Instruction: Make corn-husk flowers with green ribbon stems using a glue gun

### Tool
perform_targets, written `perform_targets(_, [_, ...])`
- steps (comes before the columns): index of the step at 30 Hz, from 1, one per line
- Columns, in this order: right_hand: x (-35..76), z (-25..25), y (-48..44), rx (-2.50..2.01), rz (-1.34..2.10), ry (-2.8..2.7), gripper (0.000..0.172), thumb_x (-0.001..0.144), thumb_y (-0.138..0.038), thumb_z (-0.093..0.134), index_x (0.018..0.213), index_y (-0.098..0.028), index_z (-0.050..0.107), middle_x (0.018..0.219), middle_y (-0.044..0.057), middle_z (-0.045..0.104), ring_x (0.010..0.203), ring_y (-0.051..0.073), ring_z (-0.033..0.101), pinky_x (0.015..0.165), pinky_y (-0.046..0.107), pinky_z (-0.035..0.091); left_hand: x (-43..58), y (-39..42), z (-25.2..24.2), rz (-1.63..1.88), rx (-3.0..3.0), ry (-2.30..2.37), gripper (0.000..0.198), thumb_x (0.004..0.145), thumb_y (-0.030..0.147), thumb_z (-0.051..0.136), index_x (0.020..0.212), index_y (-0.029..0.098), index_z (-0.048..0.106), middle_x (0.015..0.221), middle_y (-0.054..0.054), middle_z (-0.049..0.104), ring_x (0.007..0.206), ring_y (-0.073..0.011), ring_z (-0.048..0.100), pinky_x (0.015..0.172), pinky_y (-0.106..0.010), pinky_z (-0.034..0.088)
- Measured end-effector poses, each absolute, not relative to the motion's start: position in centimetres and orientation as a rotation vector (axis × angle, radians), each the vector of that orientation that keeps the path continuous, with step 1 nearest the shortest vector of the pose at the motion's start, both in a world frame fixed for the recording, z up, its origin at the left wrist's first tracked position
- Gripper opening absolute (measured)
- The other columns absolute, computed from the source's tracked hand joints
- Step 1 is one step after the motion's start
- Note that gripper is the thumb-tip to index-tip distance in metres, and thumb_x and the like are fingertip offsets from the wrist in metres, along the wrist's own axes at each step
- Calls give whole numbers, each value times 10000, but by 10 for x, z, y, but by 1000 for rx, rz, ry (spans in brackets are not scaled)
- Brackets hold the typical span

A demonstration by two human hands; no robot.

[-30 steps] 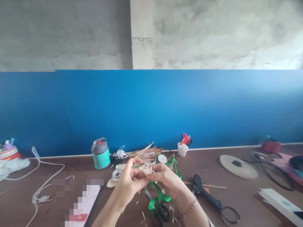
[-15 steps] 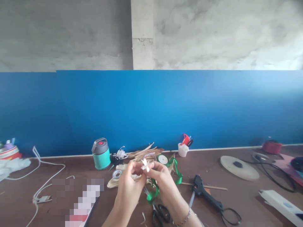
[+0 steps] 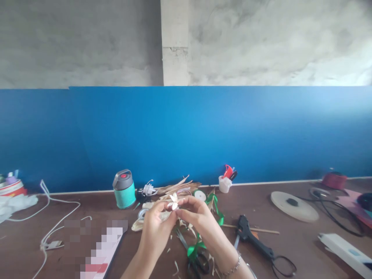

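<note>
Between my fingertips is a small cream flower with several pointed petals, held above the table. My left hand pinches it from the left, thumb and forefinger closed. From the right, my right hand closes thumb and forefinger on it too. Below the hands lie black-handled scissors with green ribbon across them. Pale scraps are scattered around the blades. Just behind the hands is a pile of dry husk strips, with a white ribbon spool beside it.
A black glue gun lies right of my right hand, over a thin stick. Farther right are a round lid and a white power strip. A teal flask and a white cup stand at the back. White cables trail on the left.
The flower has turned and shifted slightly left and up between my fingers. My hands have shifted slightly, and the green ribbon now lies over the scissors.
</note>
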State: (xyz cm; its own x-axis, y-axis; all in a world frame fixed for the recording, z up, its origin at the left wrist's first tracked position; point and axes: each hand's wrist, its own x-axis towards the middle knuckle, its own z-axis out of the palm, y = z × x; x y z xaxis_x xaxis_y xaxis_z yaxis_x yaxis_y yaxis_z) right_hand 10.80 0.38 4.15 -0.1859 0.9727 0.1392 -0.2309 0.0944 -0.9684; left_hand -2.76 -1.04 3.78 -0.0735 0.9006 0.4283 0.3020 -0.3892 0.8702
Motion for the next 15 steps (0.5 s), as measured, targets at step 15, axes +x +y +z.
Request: perform_targets(15, [122, 51, 4, -1015, 1047, -1614, 211, 767, -349, 620, 658, -171, 590, 533, -44, 449, 486, 91, 347, 450, 228, 248, -25, -12, 38, 1353, 1368, 1093, 287, 690, 448, 676, 718, 163, 654, 613, -14, 617, 612, -178, 546, 553, -240, 375])
